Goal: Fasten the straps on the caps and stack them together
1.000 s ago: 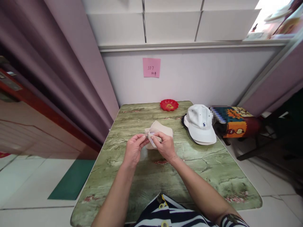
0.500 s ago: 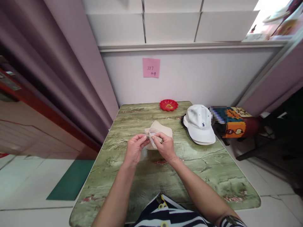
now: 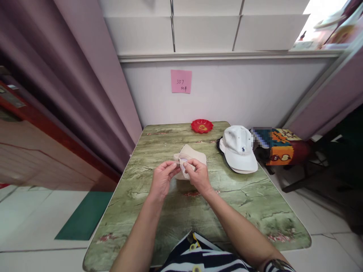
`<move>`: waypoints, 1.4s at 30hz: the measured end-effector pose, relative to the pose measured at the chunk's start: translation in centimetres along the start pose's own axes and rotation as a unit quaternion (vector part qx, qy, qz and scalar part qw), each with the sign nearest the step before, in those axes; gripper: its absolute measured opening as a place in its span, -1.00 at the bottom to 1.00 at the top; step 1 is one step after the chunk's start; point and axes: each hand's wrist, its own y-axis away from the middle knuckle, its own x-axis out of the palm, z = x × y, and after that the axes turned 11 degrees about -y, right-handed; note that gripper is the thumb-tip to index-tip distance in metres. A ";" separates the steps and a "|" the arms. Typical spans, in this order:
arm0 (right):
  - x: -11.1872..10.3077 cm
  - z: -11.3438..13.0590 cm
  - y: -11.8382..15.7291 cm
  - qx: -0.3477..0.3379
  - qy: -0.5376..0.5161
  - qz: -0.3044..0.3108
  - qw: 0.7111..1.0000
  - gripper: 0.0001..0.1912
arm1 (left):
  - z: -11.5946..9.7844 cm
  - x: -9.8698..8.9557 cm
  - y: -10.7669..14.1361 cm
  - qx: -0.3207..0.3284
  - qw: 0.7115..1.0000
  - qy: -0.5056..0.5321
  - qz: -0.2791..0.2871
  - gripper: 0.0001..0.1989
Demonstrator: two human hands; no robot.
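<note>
A beige cap [image 3: 195, 154] lies on the green wood-patterned table [image 3: 141, 177], its brim pointing away from me and its inside partly showing. My left hand [image 3: 163, 177] pinches a small strap end at the cap's near left side. On the band beside it, my right hand [image 3: 198, 175] grips the cap's strap between thumb and fingers. Both sets of fingertips almost meet at the strap, and they hide its fastening.
A white cap [image 3: 238, 141] sits stacked on other caps at the table's right edge. At the back stands a red scalloped plate [image 3: 202, 126]. A pink note [image 3: 181, 81] sticks to the wall. Beyond the right side is a stool with a patterned cover [image 3: 279, 153].
Both hands stay at the cap's strap, with only a slight shift of the fingers. The cap and the other things keep their places.
</note>
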 end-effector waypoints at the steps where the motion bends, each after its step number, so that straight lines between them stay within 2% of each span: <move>1: 0.0 -0.1 0.0 0.003 -0.006 0.002 1.000 -0.68 | 0.1 0.0 0.0 0.000 1.000 0.000 0.000 -0.71; 9: -0.2 0.2 0.6 -0.029 0.079 -0.004 0.996 -0.70 | 0.3 0.0 0.0 0.002 1.000 0.000 0.005 -0.71; 15: -0.6 0.5 0.5 -0.078 0.162 0.032 0.983 -0.73 | 0.2 0.1 0.3 0.015 1.000 -0.019 0.007 -0.71; 21: -0.7 0.7 0.0 -0.118 0.173 0.055 0.976 -0.77 | 0.4 0.2 0.3 0.034 0.998 -0.051 -0.002 -0.70; 27: -0.9 0.8 -0.4 -0.090 0.167 0.084 0.978 -0.76 | 0.6 -0.1 0.2 0.029 0.997 -0.071 0.002 -0.66; 32: -1.7 0.6 -0.4 -0.030 0.111 0.105 0.988 -0.77 | 0.4 -0.6 0.1 0.024 0.998 -0.065 -0.005 -0.65; 36: -2.2 0.4 -0.4 0.010 0.064 0.092 0.994 -0.81 | 0.0 -0.6 0.1 0.006 0.998 -0.063 0.029 -0.65; 42: -2.0 0.5 -0.5 -0.015 0.070 0.092 0.993 -0.83 | 0.5 -0.3 0.1 -0.042 0.995 -0.026 0.088 -0.64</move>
